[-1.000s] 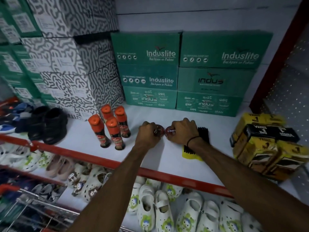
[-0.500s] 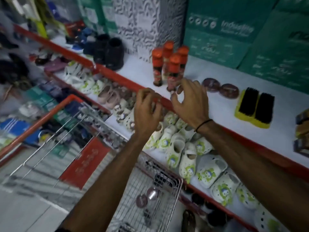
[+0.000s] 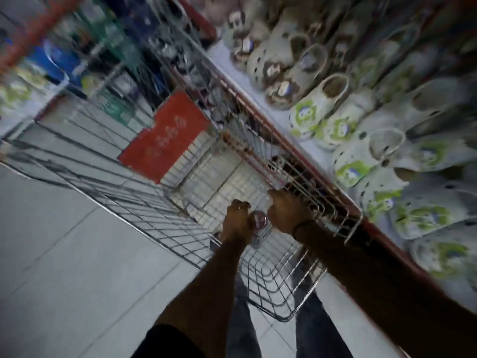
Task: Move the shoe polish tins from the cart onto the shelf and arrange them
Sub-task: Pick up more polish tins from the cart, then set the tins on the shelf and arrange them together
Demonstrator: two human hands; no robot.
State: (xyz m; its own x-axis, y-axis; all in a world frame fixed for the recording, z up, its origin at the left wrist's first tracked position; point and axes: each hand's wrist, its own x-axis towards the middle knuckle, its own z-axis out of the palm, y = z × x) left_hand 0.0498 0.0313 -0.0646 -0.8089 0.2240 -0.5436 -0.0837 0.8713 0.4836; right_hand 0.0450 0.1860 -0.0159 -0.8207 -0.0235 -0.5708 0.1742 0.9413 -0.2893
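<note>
both down inside the wire cart (image 3: 160, 215), near its right rim. left hand (image 3: 238, 220) and right hand (image 3: 286, 213) curled on either side of a shoe polish tin (image 3: 259, 220); too blurred to tell whether gripping or only touching. probably light, rigid, smooth metal, so slippery; best pinched across the rim. shelf of white clogs (image 3: 361, 120) just right of the cart.

place: shoe shop
evidence: shelf (image 3: 258, 81) of kids' clogs (image 3: 333, 117); wire shopping cart (image 3: 160, 202); tiled floor (image 3: 64, 267)
</note>
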